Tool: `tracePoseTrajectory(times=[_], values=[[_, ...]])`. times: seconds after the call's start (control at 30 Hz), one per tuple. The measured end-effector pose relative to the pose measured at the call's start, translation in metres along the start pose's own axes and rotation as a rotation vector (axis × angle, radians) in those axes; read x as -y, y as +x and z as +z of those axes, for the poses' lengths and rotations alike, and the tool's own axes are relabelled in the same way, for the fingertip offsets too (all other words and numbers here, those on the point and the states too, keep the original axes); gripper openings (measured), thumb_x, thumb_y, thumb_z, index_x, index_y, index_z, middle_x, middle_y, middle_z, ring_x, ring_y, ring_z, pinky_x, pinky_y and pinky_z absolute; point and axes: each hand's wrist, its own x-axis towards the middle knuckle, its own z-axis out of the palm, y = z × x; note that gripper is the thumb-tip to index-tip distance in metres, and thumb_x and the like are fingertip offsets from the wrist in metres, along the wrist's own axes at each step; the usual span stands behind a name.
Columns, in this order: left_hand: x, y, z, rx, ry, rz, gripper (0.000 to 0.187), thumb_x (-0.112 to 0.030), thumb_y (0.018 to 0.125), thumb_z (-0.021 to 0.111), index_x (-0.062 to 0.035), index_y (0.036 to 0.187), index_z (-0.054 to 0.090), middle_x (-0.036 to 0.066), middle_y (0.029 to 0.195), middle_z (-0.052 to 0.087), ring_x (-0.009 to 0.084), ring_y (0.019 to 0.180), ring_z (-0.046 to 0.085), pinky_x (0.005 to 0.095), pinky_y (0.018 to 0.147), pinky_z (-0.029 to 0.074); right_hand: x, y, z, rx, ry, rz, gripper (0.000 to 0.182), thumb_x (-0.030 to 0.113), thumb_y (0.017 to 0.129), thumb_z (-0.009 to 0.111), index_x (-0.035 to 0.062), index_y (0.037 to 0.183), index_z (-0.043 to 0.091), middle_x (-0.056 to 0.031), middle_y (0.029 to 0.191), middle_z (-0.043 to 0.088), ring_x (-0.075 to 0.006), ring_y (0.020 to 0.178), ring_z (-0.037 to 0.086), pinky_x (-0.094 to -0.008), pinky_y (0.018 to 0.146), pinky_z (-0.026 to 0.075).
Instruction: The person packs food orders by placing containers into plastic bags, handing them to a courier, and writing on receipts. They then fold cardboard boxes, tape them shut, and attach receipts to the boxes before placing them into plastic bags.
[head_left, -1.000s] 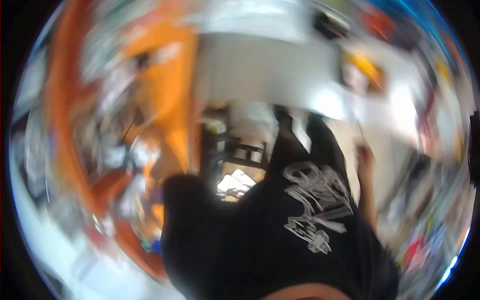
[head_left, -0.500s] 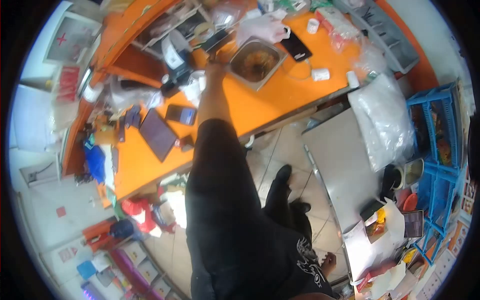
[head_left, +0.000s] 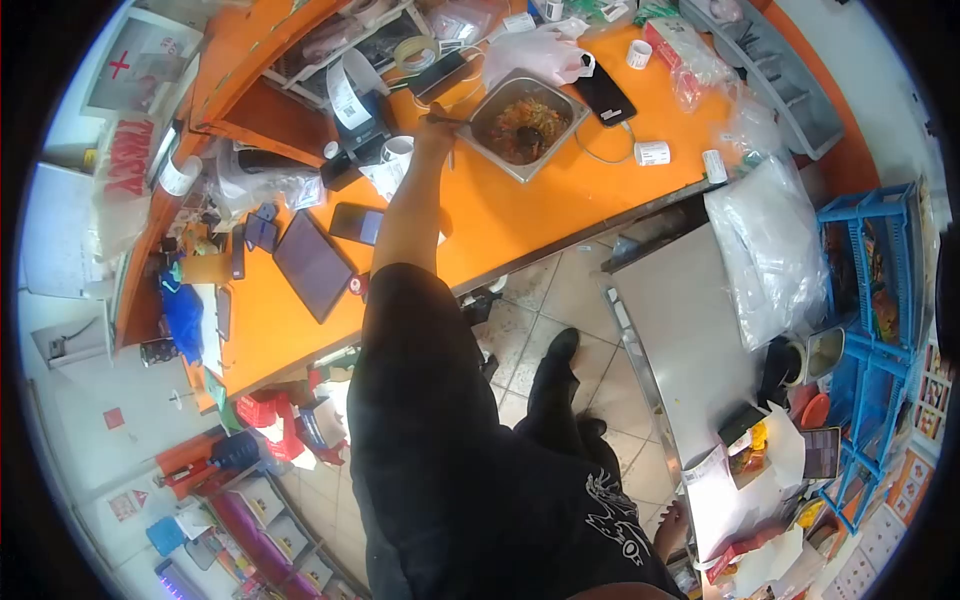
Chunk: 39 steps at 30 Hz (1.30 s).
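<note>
My left hand [head_left: 433, 140] reaches far over the orange counter [head_left: 520, 215], its fingers closed around the dark handle of a ladle [head_left: 452, 121]. The handle crosses the rim of a square metal container [head_left: 522, 176], which holds chopped, mixed-coloured food [head_left: 540, 108]. A dark round shape lies in this food, apparently the ladle's bowl. Beside the left wrist are a curled white paper roll [head_left: 397, 150] and a black label printer [head_left: 370, 125]. Low at my side, my right hand [head_left: 672, 527] hangs near the metal table's edge, small in view, with fingers apart and nothing visible in them.
A black phone [head_left: 606, 95] with a cable lies right of the container. White label rolls [head_left: 651, 153], a tablet [head_left: 312, 264] and another phone [head_left: 357, 223] are on the counter. Plastic bags [head_left: 765, 255] cover part of the steel table [head_left: 680, 320]. Blue crates [head_left: 870, 270] stand at right.
The view has shifted slightly and become sharper. My left forearm leans a little further left, with the hand still at the handle. My right hand appears slightly further right and its fingers look less curled.
</note>
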Motion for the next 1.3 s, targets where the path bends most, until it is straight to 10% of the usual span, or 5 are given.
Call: tracePoseTrajectory(times=[0.27,0.5,0.73,1.0,1.3], values=[[-0.026,-0.115,-0.145,-0.221,0.098,-0.179,0.028,-0.027,0.079,0.067,-0.0016,0.089,0.059,0.012,0.083,0.066,0.0248,0.077,0.065,0.0363,0.071,0.053,0.064,-0.02,0.002,0.219,-0.057,-0.116,0.021,0.016,0.093,0.055,-0.0013,0.1,0.066,-0.0102,0.079,0.066,-0.0178,0.064,0.061,-0.0316,0.059,0.049],[-0.289,-0.318,-0.145,0.702,-0.927,0.47,0.022,0.003,0.084,0.065,-0.0025,0.104,0.057,0.004,0.093,0.063,0.0124,0.085,0.059,0.0263,0.078,0.049,0.254,-0.053,0.009,0.368,0.37,-0.605,0.036,0.022,0.084,0.072,0.007,0.115,0.062,-0.0089,0.091,0.056,-0.0225,0.075,0.059,-0.0351,0.067,0.049],[-0.5,-0.46,-0.097,1.276,-1.009,0.747,0.026,-0.003,0.082,0.072,0.0019,0.106,0.063,0.006,0.094,0.067,0.0128,0.085,0.065,0.0285,0.078,0.054,0.154,-0.04,-0.005,-0.003,0.641,-0.462,0.01,0.006,0.082,0.07,0.0024,0.09,0.066,-0.0116,0.087,0.064,-0.0252,0.079,0.063,-0.0339,0.072,0.05],[-0.534,-0.514,0.062,0.413,-0.505,1.298,0.042,-0.032,0.073,0.077,-0.0181,0.111,0.068,0.001,0.074,0.058,0.0216,0.071,0.054,0.0355,0.068,0.039,0.043,0.059,0.024,-0.423,1.017,-0.118,0.014,0.005,0.084,0.073,-0.0007,0.093,0.063,-0.0036,0.089,0.065,-0.0077,0.081,0.059,-0.0222,0.073,0.049],[-0.532,-0.517,0.068,0.322,-0.392,1.362,0.051,-0.037,0.067,0.076,-0.0192,0.114,0.065,-0.002,0.082,0.059,0.0197,0.077,0.054,0.0343,0.067,0.036,0.048,0.092,0.049,-0.585,0.814,-0.307,0.013,0.006,0.082,0.074,0.0013,0.088,0.063,-0.0072,0.086,0.067,-0.0102,0.072,0.062,-0.0248,0.063,0.05]])
